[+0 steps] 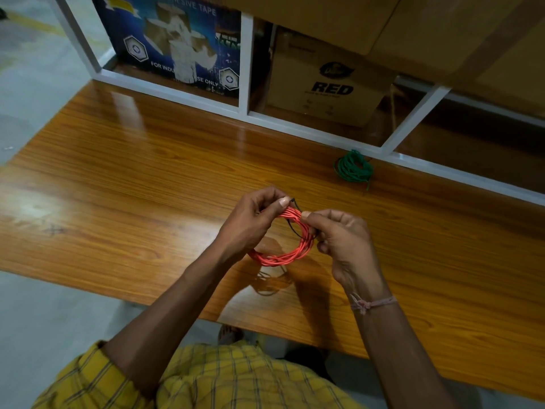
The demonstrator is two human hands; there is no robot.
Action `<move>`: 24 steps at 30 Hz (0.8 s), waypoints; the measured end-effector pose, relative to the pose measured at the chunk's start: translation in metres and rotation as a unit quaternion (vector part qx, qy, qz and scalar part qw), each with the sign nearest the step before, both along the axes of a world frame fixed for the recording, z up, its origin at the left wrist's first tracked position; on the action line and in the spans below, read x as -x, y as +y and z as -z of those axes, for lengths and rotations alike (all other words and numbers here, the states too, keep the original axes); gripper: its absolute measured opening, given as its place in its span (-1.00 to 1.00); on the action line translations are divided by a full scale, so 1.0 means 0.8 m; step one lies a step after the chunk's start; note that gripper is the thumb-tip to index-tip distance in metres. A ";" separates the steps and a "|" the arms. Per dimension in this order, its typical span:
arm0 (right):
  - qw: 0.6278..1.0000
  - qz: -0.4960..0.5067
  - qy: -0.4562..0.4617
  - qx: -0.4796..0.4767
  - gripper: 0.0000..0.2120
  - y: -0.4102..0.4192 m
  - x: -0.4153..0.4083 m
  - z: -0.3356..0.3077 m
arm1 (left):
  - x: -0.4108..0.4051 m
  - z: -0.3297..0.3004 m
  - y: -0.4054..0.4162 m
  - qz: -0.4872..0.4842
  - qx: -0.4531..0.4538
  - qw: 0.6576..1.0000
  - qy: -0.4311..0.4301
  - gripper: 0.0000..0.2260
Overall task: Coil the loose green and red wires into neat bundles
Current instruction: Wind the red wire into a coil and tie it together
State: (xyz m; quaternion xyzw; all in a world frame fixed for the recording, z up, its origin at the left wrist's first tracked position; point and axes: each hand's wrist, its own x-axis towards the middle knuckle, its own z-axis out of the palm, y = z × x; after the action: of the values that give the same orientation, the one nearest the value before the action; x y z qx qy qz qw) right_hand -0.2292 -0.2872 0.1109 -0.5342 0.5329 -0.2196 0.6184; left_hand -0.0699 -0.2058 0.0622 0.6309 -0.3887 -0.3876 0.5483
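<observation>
Red wire wound into a round coil [283, 246] sits up off the glossy wooden bench [118, 178], held in both hands a bit in from the near edge, roughly mid-length. Left hand [253, 219] has its fingers [267, 199] curled round the top left of the coil, thumb pressing on the strands. Right hand [345, 240] does the same on the top right, thumb and fingers pinching the bundle, so both are clamped on it right next to each other. A thin dark wire end [295, 202] pokes out at the top between the two thumbs, and there's a short dark bit running along the inside of the loop too. The lower part of the coil hangs free below the hands, with its shadow on the bench.

Green wire, already in a small coiled bundle [353, 168], lies on the bench up against the far edge, right by the white metal shelf frame [309, 132], well apart from the hands. One loose green tail sticks out toward the near side.

Behind the frame there's a blue adhesive tape box [174, 42] and a brown cardboard box marked RED [327, 84]. A pink thread band [373, 304] is tied on the right wrist, and the yellow checked shirt [206, 379] shows at the bottom.
</observation>
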 end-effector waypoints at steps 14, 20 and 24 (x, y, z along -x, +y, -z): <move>1.000 0.000 -0.024 0.012 -0.83 -0.001 0.005 0.007 | 0.002 -0.003 -0.001 0.020 0.015 1.000 -0.002 -0.83; 0.998 0.002 -0.031 0.047 -0.90 0.002 0.007 0.007 | 0.007 -0.006 -0.001 0.021 0.023 0.999 0.013 -0.85; 0.999 -0.010 -0.025 0.041 -0.94 0.000 0.013 0.005 | 0.006 -0.004 0.000 0.014 0.022 1.000 0.007 -0.86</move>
State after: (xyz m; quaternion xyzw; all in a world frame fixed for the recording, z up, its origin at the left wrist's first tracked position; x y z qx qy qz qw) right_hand -0.2399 -0.2868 0.1067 -0.5585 0.5029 -0.2481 0.6112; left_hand -0.0748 -0.2062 0.0650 0.6103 -0.4021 -0.3907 0.5597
